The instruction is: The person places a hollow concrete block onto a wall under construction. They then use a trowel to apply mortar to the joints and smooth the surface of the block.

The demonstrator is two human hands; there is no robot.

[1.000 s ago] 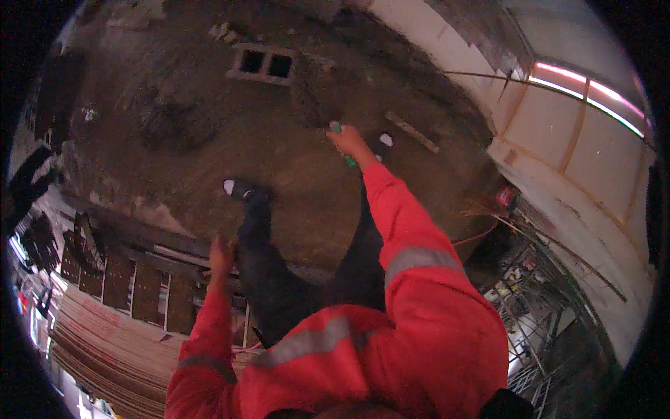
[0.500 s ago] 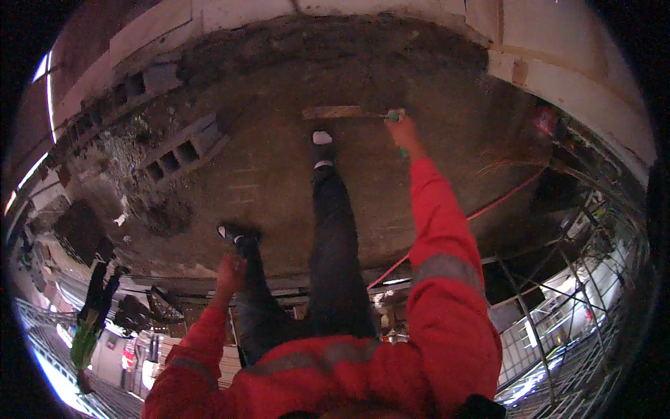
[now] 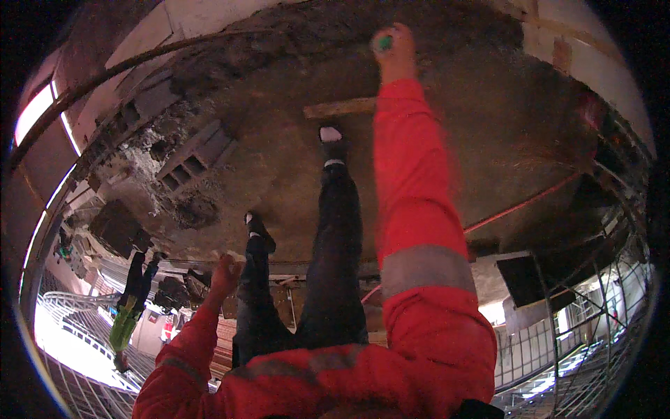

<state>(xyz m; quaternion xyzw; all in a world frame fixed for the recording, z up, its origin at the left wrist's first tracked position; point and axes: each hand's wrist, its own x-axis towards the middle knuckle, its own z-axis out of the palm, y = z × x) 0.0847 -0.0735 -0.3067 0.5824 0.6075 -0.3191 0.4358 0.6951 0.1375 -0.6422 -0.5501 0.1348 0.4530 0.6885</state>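
Right hand (image 3: 395,52) stretched far out, clenched round green handle (image 3: 382,42), tool end hidden, just past plank (image 3: 340,108) on dirt floor (image 3: 279,167); left hand (image 3: 225,274) low beside knee, likely for balance, grip unclear

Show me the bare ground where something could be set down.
Bare dirt floor lies right of the right hand and its sleeve. Another patch sits between the wooden plank and hollow blocks. The rubble at left is crowded.
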